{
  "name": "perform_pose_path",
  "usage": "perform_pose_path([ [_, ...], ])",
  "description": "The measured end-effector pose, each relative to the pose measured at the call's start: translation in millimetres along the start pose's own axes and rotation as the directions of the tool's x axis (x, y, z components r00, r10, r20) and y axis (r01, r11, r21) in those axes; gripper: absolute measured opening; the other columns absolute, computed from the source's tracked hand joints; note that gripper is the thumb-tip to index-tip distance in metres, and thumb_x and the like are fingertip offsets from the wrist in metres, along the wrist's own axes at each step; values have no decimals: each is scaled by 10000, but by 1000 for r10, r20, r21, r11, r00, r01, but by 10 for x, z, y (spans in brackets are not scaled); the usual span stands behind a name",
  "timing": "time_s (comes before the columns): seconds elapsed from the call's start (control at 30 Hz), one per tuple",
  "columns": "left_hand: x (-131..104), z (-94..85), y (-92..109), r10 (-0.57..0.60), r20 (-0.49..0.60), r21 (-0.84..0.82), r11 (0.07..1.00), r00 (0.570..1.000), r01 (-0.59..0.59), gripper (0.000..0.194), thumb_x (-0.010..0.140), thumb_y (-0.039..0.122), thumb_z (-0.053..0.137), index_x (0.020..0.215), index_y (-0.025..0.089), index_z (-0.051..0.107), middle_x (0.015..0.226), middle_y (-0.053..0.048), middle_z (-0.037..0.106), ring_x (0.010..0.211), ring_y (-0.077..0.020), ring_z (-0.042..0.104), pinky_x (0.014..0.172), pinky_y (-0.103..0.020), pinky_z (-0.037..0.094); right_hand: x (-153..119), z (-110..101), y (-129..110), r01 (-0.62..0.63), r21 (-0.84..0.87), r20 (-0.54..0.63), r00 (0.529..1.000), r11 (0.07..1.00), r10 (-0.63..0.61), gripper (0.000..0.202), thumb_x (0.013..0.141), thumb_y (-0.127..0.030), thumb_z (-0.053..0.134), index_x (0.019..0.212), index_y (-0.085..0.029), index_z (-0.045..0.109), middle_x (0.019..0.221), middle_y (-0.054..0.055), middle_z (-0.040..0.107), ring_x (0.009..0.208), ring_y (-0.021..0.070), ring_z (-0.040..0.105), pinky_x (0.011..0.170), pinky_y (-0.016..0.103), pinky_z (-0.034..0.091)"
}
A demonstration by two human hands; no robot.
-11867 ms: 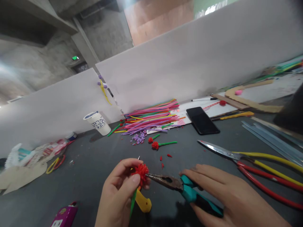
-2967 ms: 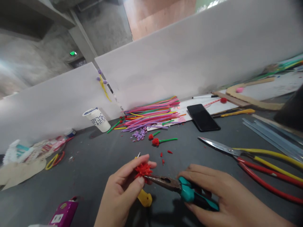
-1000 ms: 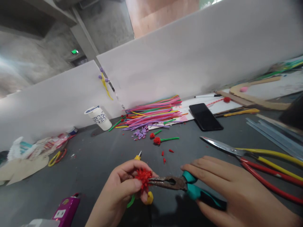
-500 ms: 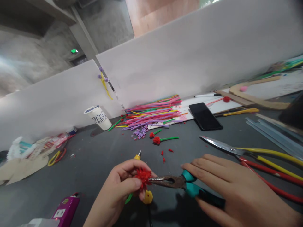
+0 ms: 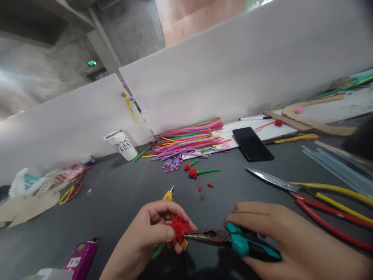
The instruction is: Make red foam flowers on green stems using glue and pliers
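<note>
Pale partition panels (image 5: 221, 74) stand behind a dark surface (image 5: 125, 190), where a bundle of coloured fuzzy stems (image 5: 189, 140) lies against the wall beside a phone (image 5: 253, 144). Nearer, the left hand (image 5: 145, 229) pinches a spiky red flower head (image 5: 179, 228) between thumb and fingers, with a green stem (image 5: 157, 251) showing below. The right hand (image 5: 276, 229) grips teal-handled pliers (image 5: 233, 239), their narrow tips at the flower's lower right edge. Compared with half a second ago, both hands and the flower sit lower, baring more of the yellow-handled tool (image 5: 168, 195) behind; the tips now meet a lower part of the bloom, which suggests the petals are being worked one spot after another. Whether a petal is clamped, I cannot tell.
</note>
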State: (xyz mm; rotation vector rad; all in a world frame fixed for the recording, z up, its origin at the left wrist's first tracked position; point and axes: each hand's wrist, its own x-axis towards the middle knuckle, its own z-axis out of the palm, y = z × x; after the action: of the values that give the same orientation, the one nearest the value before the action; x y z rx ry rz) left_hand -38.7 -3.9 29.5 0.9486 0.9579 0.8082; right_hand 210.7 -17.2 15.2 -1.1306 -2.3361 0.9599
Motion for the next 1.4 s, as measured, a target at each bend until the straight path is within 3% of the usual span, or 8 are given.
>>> perform_pose_path([
  [0.13, 17, -43, -42, 11, 62, -31, 999, 998, -9, 256, 546, 93, 673, 769, 123, 798, 753, -94, 811, 476, -86, 634, 455, -139, 492, 23, -1, 0, -20, 46, 35, 999, 999, 19, 115, 770, -133, 583, 722, -233, 550, 747, -58, 583, 652, 102, 511, 556, 199, 357],
  [0.3, 51, -47, -64, 0, 52, -63, 998, 999, 4, 234, 547, 102, 688, 754, 109, 798, 720, -96, 805, 460, -87, 639, 437, -131, 487, -7, 49, 39, 79, -105, -131, 987, 991, -93, 150, 769, -103, 590, 778, -253, 593, 802, -42, 635, 689, 127, 573, 589, 235, 404],
  [0.5, 82, -60, -87, -4, 73, -94, 996, 997, 11, 245, 546, 99, 667, 752, 100, 799, 707, -92, 801, 446, -83, 632, 424, -131, 481, -31, 80, 104, 274, -432, -401, 795, 859, -456, 272, 768, -109, 483, 937, -253, 640, 882, 7, 730, 711, 168, 644, 702, 272, 514],
  [0.63, 74, -51, -77, -12, 64, -96, 995, 998, 18, 238, 542, 111, 676, 745, 93, 799, 702, -96, 797, 447, -84, 627, 418, -133, 482, -5, 62, 87, 265, -531, -406, 753, 804, -517, 279, 801, -104, 435, 930, -235, 645, 908, 20, 751, 736, 172, 665, 669, 258, 527],
  [0.87, 69, -43, -32, -19, -29, -82, 997, 999, 16, 215, 513, 102, 701, 711, 86, 784, 675, -99, 783, 424, -82, 603, 406, -142, 484, 14, 103, 89, 207, -592, -428, 738, 779, -522, 296, 804, -133, 469, 1031, -216, 640, 942, 39, 735, 799, 207, 655, 686, 310, 520],
  [1.1, 39, -105, -40, 74, 28, -118, 990, 997, -71, 233, 675, 194, 733, 904, 149, 742, 784, -126, 805, 477, -93, 630, 449, -142, 489, -42, 130, 221, 144, -548, -466, 766, 824, -444, 433, 808, -167, 508, 1236, -223, 536, 1114, 60, 667, 993, 220, 626, 884, 347, 501],
  [1.27, 24, -86, -44, 135, 24, -146, 981, 991, -130, 164, 746, 257, 741, 877, 158, 741, 747, -95, 792, 451, -62, 590, 441, -113, 439, -66, 104, 137, 131, -374, -460, 834, 918, -306, 419, 740, -129, 534, 1126, -285, 583, 1042, 9, 685, 905, 169, 671, 759, 249, 542],
  [1.4, 0, -66, -55, 154, -6, -94, 984, 988, -154, 202, 744, 293, 760, 893, 158, 770, 758, -87, 789, 530, -74, 591, 500, -125, 445, -56, 127, 78, 148, -301, -464, 841, 942, -280, 305, 733, -127, 502, 957, -269, 652, 989, 31, 716, 841, 181, 687, 587, 223, 518],
])
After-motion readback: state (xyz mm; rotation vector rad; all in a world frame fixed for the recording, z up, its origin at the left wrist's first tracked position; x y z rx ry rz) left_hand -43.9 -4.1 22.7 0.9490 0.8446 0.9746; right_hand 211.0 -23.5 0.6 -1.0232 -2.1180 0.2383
